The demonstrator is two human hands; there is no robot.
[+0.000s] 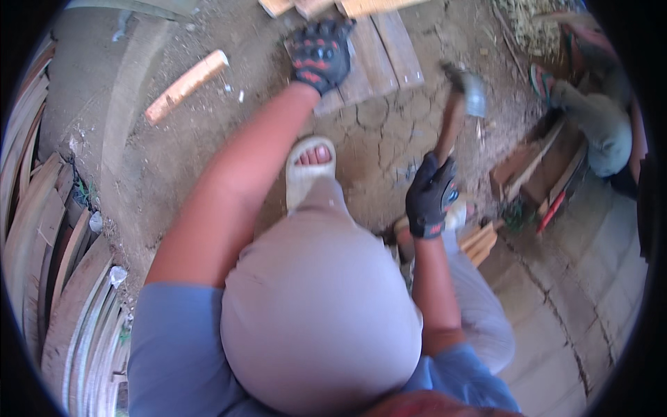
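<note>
My left hand [321,57], in a black glove with red marks, lies on the wooden planks [372,66] at the top middle. Its fingers are spread over the wood, and I make out nothing held in them. Off to the right, my right hand [431,196] wears a matching glove and is closed round the handle of a hammer [450,128]. The hammer is raised and slightly blurred, its metal head up and away from me, apart from the planks. Whether a nail stands under either hand is too small to tell.
A loose wood strip [186,85] lies on the dirt at the left. Stacked boards [52,229] line the left edge. More wood pieces [382,7] are at the top. Another person's leg [597,121] is at right, near a wooden frame [538,167] and a red tool [551,212].
</note>
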